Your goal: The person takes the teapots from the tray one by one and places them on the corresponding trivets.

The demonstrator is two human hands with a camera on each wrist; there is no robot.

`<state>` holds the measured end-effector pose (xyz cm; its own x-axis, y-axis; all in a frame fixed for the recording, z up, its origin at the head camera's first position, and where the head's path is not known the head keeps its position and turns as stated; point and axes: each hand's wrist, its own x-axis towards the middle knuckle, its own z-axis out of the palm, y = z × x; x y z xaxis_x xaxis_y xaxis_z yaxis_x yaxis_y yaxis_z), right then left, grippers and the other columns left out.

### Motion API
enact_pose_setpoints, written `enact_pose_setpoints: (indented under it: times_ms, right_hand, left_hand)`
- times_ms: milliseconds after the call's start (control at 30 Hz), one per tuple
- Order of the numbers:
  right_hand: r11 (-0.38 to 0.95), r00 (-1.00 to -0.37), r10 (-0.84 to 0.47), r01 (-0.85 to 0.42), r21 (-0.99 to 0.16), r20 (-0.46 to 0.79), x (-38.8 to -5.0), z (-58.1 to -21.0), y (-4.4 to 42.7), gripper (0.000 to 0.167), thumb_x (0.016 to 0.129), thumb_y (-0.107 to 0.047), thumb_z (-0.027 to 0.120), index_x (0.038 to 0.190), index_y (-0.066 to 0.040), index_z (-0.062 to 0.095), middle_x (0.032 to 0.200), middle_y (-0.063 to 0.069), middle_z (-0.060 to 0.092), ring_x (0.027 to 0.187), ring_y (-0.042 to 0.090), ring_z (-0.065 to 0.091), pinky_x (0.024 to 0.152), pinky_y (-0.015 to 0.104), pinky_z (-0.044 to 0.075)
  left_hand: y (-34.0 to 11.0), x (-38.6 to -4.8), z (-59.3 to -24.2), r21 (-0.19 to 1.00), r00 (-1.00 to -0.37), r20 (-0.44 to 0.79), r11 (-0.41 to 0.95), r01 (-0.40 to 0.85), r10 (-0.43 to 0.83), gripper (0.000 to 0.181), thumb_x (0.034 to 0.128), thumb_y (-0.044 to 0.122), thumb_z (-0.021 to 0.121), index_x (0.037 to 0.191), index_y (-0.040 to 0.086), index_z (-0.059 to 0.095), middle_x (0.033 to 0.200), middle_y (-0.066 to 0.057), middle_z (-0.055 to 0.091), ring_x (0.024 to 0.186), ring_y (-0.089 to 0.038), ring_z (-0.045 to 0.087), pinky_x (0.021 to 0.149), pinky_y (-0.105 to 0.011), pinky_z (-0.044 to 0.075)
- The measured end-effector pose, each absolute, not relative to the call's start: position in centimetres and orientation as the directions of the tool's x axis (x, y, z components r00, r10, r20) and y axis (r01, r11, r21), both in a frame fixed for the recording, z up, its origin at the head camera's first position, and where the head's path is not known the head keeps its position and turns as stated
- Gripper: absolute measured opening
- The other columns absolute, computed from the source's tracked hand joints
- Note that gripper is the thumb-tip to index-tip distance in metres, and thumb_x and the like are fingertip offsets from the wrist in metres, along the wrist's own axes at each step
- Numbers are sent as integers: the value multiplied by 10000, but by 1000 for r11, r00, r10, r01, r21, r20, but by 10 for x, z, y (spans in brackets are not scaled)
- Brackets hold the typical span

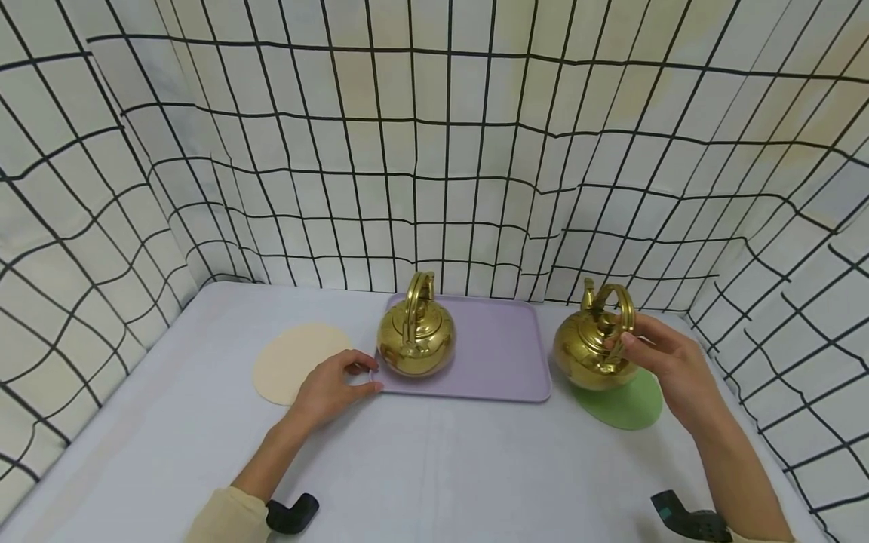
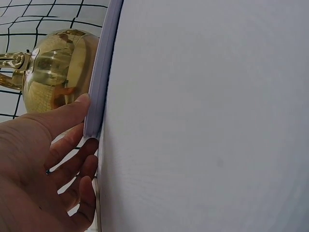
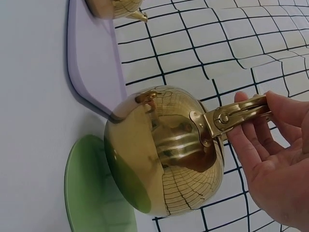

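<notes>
One brass teapot [image 1: 416,339] stands on the left part of the lilac tray [image 1: 498,351]. My left hand [image 1: 333,388] touches the tray's front left corner, thumb on the rim [image 2: 100,87] and the other fingers bent beside it. A second brass teapot [image 1: 591,351] is held by its handle in my right hand [image 1: 668,362]. In the right wrist view this teapot [image 3: 164,150] hangs over the green round mat [image 3: 89,179], near the tray's right end, with my fingers and thumb round the handle.
A cream round mat [image 1: 288,362] lies left of the tray, partly behind my left hand. The green mat [image 1: 627,407] lies to the right. White cloth with black grid lines [image 1: 468,151] rises behind and at both sides of the white table [image 1: 434,467].
</notes>
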<state>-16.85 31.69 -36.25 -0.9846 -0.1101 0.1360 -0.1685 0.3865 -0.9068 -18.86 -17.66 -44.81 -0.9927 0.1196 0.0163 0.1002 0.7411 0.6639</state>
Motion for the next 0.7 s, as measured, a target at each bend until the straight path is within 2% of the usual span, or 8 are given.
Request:
enact_pose_setpoints:
  times_ms: [100,200,300,433,500,600,633,700]
  right_hand:
    - [415,-988,-99,-153,-897,122,-167,-362,321,495,1077,-289,580,1527,-99,505,1217,-111,741,1224,-45,607,1028,203,427]
    - [397,-990,-95,-136,-908,106,-165,-362,326,492,1081,-293,570,1532,-110,501,1189,-106,753,1237,-39,597,1162,456,350]
    - [365,-990,-103,-130,-922,99,-164,-363,331,482,1083,-279,565,1530,-108,500,1174,-96,756,1240,-16,603,1168,621,264]
    - [350,-990,-107,-123,-929,91,-162,-365,337,466,1085,-262,560,1525,-118,505,1168,-93,756,1263,-2,581,1134,524,288]
    - [336,-991,-103,-117,-935,86,-161,-365,339,465,1082,-256,564,1521,-113,508,1225,-112,725,1307,-7,522,1162,564,261]
    - [314,-993,-95,-100,-944,74,-160,-364,341,474,1077,-263,573,1521,-113,509,1324,-140,653,1365,-8,411,1189,737,132]
    - [327,-993,-94,-100,-940,73,-160,-364,342,474,1078,-269,569,1522,-113,506,1329,-143,646,1367,-2,408,1196,718,159]
    - [353,-993,-92,-96,-931,68,-159,-364,343,475,1079,-278,567,1521,-116,507,1332,-160,642,1351,-13,431,1218,605,244]
  left_hand:
    - [-176,-189,-447,667,-993,8,739,91,116,335,882,284,840,1170,148,736,1184,-64,741,1159,-283,664,1007,-517,518]
    - [-175,-188,-446,671,-994,-3,737,77,106,334,880,293,841,1167,159,737,1185,-59,741,1163,-280,664,1012,-520,512]
    - [-174,-189,-446,673,-995,-10,737,68,101,330,881,298,840,1166,167,737,1187,-58,739,1167,-277,662,1014,-520,509]
    - [-173,-189,-446,671,-995,-10,738,70,103,328,884,299,838,1168,169,736,1192,-60,736,1169,-278,659,1012,-520,509]
    - [-173,-189,-446,672,-994,-12,737,69,104,333,885,301,836,1173,168,734,1196,-61,736,1171,-280,660,1014,-521,508]
    - [-174,-188,-446,671,-995,-11,738,69,104,342,886,306,835,1179,162,733,1204,-69,738,1175,-287,662,1020,-526,507]
    - [-175,-188,-446,669,-995,-12,740,69,103,345,886,309,835,1181,161,733,1206,-72,738,1176,-288,662,1020,-527,508]
    - [-176,-188,-446,667,-995,-12,742,68,102,348,886,311,835,1182,158,733,1208,-77,738,1175,-291,663,1020,-529,508]
